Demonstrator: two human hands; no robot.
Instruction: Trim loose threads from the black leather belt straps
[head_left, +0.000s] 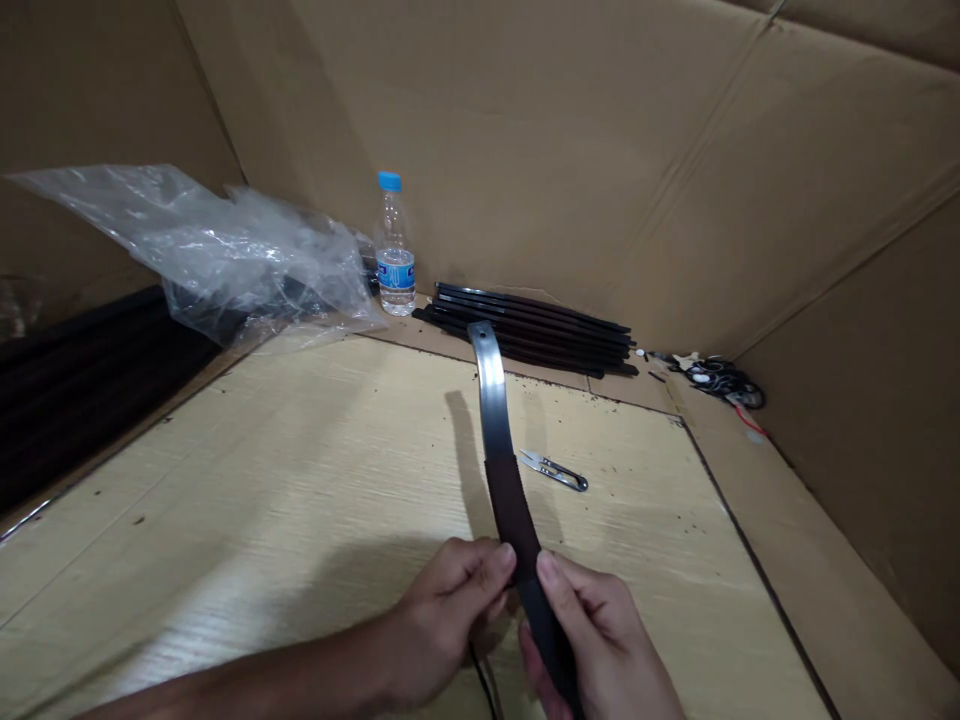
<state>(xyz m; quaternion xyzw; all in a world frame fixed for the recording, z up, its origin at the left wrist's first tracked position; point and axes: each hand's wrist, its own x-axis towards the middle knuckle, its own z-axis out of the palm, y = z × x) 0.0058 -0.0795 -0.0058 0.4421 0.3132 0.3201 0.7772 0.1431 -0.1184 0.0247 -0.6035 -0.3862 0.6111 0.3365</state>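
Observation:
My left hand (446, 620) and my right hand (592, 640) both grip a curved steel strip (491, 400) low in the view. Its bare upper end rises over the pale wood-grain board (225, 500) and has a small hole near the tip. A dark brown leather sleeve (510, 510) covers the lower part, running down between my fingers. A thin dark cord (484, 680) hangs beneath my hands. Thread snips (553, 470) lie on the board, just right of the strip and out of my hands' reach of contact.
Cardboard walls (487, 130) surround the board. Behind it lie a stack of long black strips (525, 330), a water bottle (395, 250) and a crumpled plastic bag (225, 260). A dark bundle (75, 390) lies at the left, and a small tangle of scraps (720, 380) at the right.

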